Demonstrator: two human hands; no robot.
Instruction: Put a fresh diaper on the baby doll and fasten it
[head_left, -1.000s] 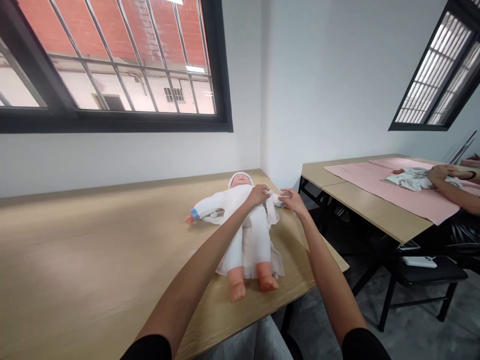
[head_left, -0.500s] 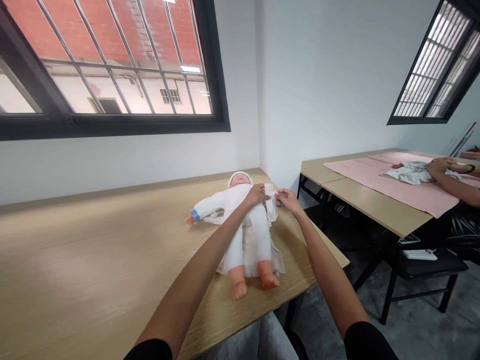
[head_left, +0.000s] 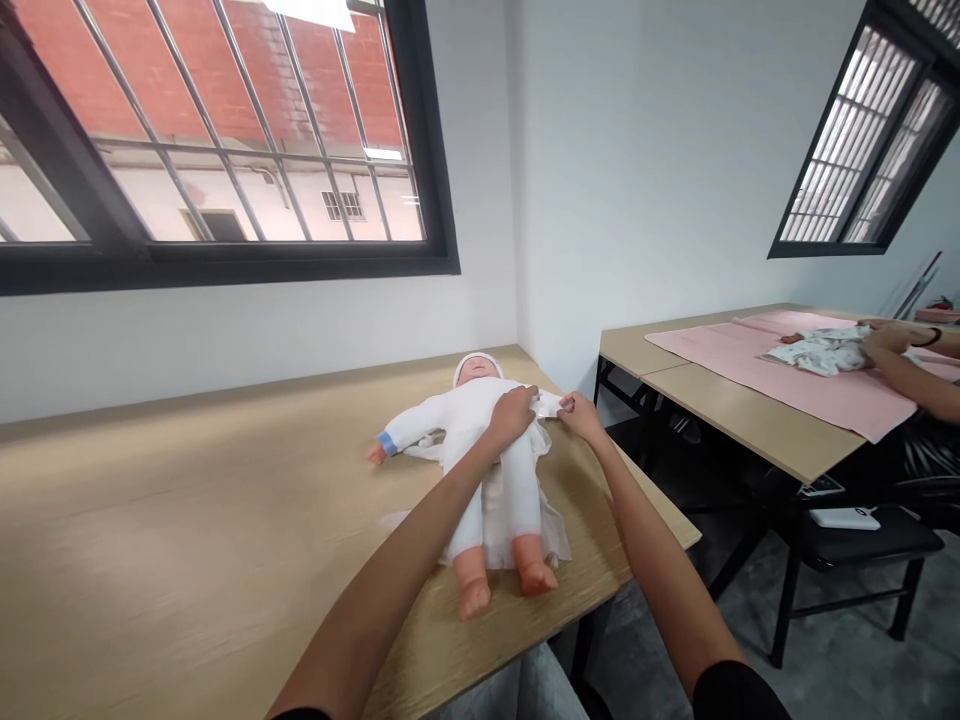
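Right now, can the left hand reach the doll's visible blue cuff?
Likely yes: the blue cuff lies uncovered and the doll lies flat between, though the left hand is busy near the other sleeve.

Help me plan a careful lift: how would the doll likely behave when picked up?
Lying on its back, the doll probably won't roll. Its moulded-looking feet are likely stiff. The thin-looking white cloth beneath it may hang floppily.

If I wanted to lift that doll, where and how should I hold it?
Probably the trunk of the doll, one hand from each side: it lies face up, arms spread, so its flanks seem reachable. The person's left hand is over the right-hand side in this view.
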